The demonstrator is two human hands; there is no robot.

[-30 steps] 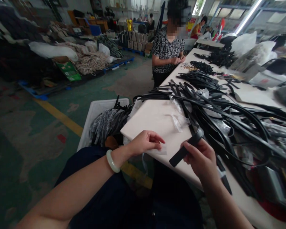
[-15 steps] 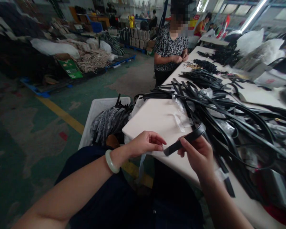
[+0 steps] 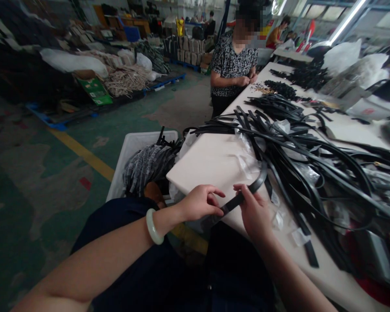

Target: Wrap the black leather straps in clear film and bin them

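My right hand [image 3: 255,208] pinches a black strap [image 3: 235,202] between thumb and fingers; the strap curves up behind it toward the table. My left hand [image 3: 203,203], with a pale green bangle [image 3: 154,226] on its wrist, is at the strap's lower end. Its thumb and lower fingers close on that end, while the index finger reaches out above. A blurred, see-through film [image 3: 210,222] hangs just below the left fingers. Both hands are over the near edge of the white table [image 3: 208,162].
Many black straps [image 3: 299,160] and plastic scraps [image 3: 247,162] lie across the table's right side. A white bin [image 3: 120,169] of wrapped straps stands left of the table. A person [image 3: 234,63] works at the far side. A grey object [image 3: 375,255] lies at the right.
My right hand has moved left and slightly down with the strap. My left fingers now close at its end. The hanging film has shifted right, nearer the strap.
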